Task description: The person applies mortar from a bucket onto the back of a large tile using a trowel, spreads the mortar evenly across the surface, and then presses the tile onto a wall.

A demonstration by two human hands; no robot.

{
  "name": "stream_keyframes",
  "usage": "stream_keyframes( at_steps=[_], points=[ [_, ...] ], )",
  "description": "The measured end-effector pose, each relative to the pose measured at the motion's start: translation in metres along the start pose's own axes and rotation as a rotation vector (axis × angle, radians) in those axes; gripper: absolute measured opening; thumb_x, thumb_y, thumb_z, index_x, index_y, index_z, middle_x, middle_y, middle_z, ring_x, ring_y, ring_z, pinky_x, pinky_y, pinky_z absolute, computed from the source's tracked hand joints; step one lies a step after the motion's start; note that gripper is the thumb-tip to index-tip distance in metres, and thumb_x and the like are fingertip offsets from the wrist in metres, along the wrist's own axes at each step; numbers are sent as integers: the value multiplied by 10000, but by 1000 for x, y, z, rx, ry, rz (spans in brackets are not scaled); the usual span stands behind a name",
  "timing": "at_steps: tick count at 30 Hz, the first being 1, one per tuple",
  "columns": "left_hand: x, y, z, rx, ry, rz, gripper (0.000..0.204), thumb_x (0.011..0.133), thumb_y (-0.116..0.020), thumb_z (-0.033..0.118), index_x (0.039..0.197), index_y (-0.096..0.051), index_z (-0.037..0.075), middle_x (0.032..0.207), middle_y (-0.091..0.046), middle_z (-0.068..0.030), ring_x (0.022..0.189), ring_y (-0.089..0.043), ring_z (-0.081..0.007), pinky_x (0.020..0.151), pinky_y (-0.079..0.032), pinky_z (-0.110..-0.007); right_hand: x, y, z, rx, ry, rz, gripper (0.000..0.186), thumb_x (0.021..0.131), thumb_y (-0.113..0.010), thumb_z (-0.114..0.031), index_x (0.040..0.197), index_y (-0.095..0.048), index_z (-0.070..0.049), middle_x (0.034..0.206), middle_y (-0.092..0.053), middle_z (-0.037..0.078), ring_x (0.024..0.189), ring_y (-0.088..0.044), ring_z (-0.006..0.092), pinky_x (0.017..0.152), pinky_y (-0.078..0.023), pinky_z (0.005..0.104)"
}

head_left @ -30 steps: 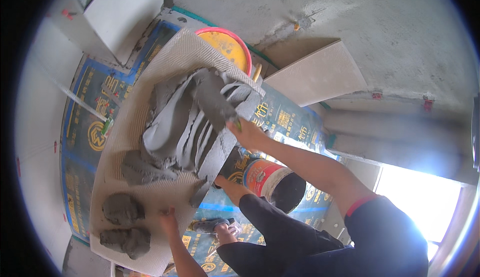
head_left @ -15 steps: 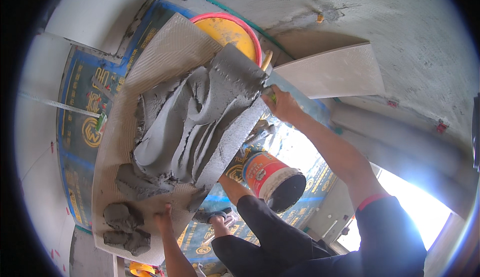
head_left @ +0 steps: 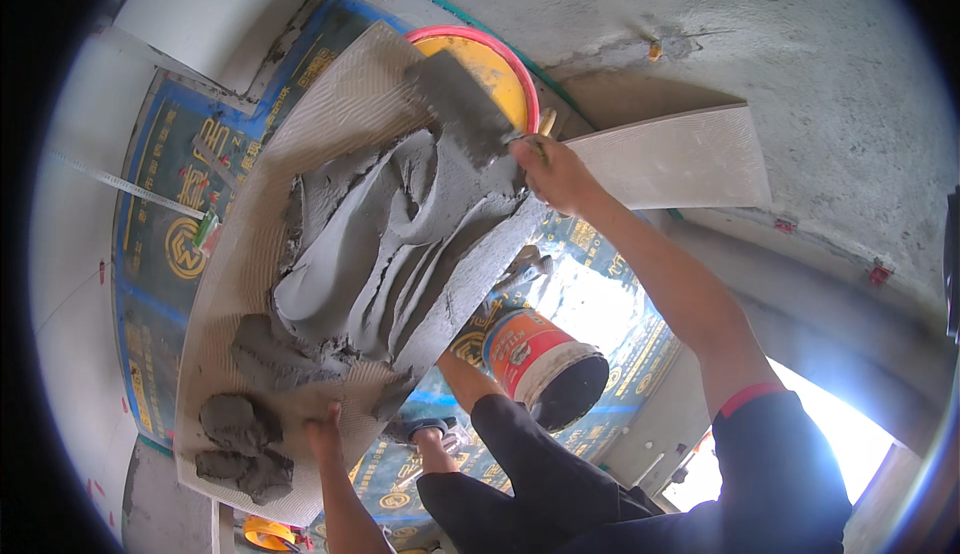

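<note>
Trowel: seen at the upper end of the mortar-covered tile; trowel [head_left: 460, 104] is gripped by right hand [head_left: 560, 176].
Trowel direction: blade's long axis is slanted from upper left down to lower right; far end is pointed upper left, handle end is turned lower right into the fist.
Trowel vs tile: blade is laid roughly crosswise to the tile's length; its right side is seen overlapping the basin.
Right hand: closed around the handle, beside the tile's right edge.
Left hand: left hand [head_left: 322, 437] is placed at the tile's lower right edge, thumb uppermost; whether fingers are clamped beneath cannot be told.
Hands: held well apart, at opposite ends of that edge.
Tile: large beige tile [head_left: 235, 274], ridged face up; long axis is run from lower left to upper right.
Mortar: thick grey mortar [head_left: 350, 254] is spread over the middle in folds, ridges slanted lower left to upper right.
Lumps: two lumps [head_left: 235, 422] [head_left: 255, 474] are left side by side near the lower left end.
Basin: yellow basin [head_left: 487, 66], pink rim, is partly covered by the tile's upper end.
Bucket: red-and-white bucket [head_left: 540, 349] is tipped toward lower right in view, dark mouth shown.
Second tile: second tile [head_left: 680, 159] is leaned by the wall [head_left: 800, 64].
Floor: printed sheeting [head_left: 150, 264] is laid down.
</note>
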State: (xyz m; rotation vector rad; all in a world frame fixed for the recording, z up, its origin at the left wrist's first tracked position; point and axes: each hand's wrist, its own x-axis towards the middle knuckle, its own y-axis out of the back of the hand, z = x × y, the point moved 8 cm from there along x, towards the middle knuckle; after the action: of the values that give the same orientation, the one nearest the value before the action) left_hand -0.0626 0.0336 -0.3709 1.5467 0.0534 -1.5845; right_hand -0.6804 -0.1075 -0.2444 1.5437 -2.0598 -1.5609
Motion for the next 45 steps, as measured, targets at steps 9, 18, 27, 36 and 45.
stream_keyframes(
  at_steps=[9,18,27,36,45],
  points=[
    [-8,9,19,-113,-153,36,586,693,-701,448,928,-612,-82,940,-619,-244,914,-597,-356,780,-454,-420,28,3,-15,-264,-37,186,651,847,-402,-568,1176,-446,-7,936,-597,273,927,-556,435,769,-445,468],
    [-10,14,31,322,74,156,664,657,-664,573,803,-636,-75,848,-623,-256,814,-617,-379,708,-474,-448,-139,-136,-114,931,-579,-630,466,879,-403,-548,833,-421,-85,603,-447,22,432,-398,103,412,-372,268],
    [-5,11,-1,228,15,167,698,651,-641,611,746,-630,-80,792,-622,-254,801,-615,-378,720,-471,-446,-152,-140,-166,-547,376,-636,589,882,-416,-471,1140,-408,58,752,-613,226,703,-622,369,612,-492,432],
    [-15,10,42,226,-24,205,721,642,-639,623,836,-628,-71,919,-617,-220,855,-604,-388,756,-476,-440,-219,-194,-142,590,-540,-586,579,839,-416,-610,838,-506,-39,581,-465,33,442,-455,115,394,-387,274],
    [-15,-5,30,78,102,105,832,630,-682,594,969,-476,-138,997,-550,-250,926,-564,-381,793,-468,-419,-236,-211,-216,-588,243,-619,549,852,-449,-511,1046,-475,2,819,-618,232,810,-613,389,670,-485,462]
  ],
)
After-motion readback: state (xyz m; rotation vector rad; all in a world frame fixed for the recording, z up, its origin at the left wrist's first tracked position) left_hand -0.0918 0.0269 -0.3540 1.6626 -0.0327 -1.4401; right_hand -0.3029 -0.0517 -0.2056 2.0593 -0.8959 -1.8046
